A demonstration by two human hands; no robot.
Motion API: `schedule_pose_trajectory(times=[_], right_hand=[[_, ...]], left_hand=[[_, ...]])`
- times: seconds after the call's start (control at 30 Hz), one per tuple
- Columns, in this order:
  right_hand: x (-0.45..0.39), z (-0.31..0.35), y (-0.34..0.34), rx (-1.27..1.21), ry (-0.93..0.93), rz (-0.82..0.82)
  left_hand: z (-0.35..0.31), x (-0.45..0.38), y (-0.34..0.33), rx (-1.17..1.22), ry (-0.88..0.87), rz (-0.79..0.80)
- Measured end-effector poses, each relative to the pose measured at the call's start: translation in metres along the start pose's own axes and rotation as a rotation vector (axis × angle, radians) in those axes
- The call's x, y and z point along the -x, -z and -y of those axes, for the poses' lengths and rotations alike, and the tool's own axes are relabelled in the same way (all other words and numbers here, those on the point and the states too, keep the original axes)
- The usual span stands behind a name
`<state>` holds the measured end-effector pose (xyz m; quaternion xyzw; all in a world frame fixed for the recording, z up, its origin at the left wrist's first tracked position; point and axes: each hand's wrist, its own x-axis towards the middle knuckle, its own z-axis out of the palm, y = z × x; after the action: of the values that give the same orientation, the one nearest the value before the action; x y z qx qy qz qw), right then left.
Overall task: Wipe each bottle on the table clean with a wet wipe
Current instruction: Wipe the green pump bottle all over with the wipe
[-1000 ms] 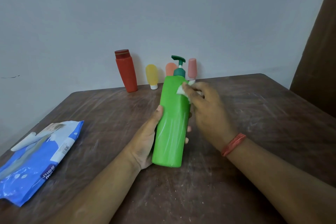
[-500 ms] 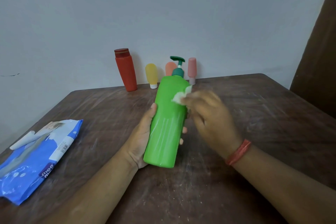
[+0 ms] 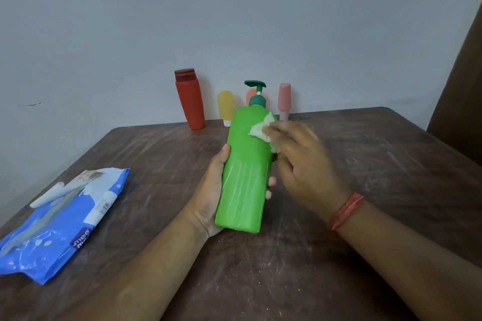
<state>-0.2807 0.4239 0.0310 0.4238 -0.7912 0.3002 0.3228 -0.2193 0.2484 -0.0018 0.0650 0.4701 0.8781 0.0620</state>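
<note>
My left hand [image 3: 210, 195] grips a tall green pump bottle [image 3: 243, 177] from behind, with the thumb on its left side and the fingertips showing on the right. The bottle leans slightly, its base near the table. My right hand [image 3: 302, 164] pinches a small white wet wipe [image 3: 262, 128] and presses it against the bottle's upper right shoulder. Along the wall at the back stand a red bottle [image 3: 190, 99], a yellow tube [image 3: 226, 107], a pink bottle [image 3: 283, 99] and an orange tube [image 3: 251, 94], the last mostly hidden behind the pump.
A blue pack of wet wipes [image 3: 60, 219] lies at the left on the scuffed brown table [image 3: 365, 164]. A grey wall rises just behind the table's far edge. Something dark brown fills the far right.
The bottle has tilted a little and shifted left in my left hand. My right hand has rubbed the wipe across the upper part of the bottle and back toward its right shoulder.
</note>
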Motion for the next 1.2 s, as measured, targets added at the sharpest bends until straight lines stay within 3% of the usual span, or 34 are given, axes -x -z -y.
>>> schedule_pose_trajectory(times=[0.17, 0.3, 0.5, 0.63, 0.7, 0.8, 0.93, 1.1, 1.2], right_hand=[[0.014, 0.003, -0.001, -0.065, 0.143, 0.051], [-0.003, -0.011, 0.001, -0.075, -0.129, -0.082], [0.012, -0.005, 0.000, -0.036, 0.066, -0.002], [-0.003, -0.008, -0.002, -0.107, -0.159, -0.084], [0.005, -0.003, -0.002, -0.064, -0.083, -0.048], [0.016, 0.002, -0.003, -0.021, 0.134, 0.091], [-0.002, -0.002, -0.002, -0.015, -0.001, 0.021], [0.016, 0.014, -0.004, -0.092, 0.228, 0.160], [0.001, 0.012, -0.006, -0.109, 0.045, 0.093]], left_hand=[[-0.004, 0.002, 0.004, 0.013, 0.005, 0.016], [-0.001, 0.001, 0.003, -0.099, 0.104, 0.049], [-0.004, 0.001, 0.005, -0.040, 0.047, 0.032], [-0.001, 0.001, 0.003, -0.093, 0.071, 0.033], [0.000, 0.002, 0.004, -0.075, 0.058, 0.035], [-0.003, 0.001, 0.006, -0.012, 0.008, -0.013], [-0.002, -0.002, 0.006, 0.012, -0.010, -0.027], [-0.003, -0.004, 0.016, 0.056, -0.093, -0.167], [-0.001, -0.007, 0.014, 0.023, -0.094, -0.216]])
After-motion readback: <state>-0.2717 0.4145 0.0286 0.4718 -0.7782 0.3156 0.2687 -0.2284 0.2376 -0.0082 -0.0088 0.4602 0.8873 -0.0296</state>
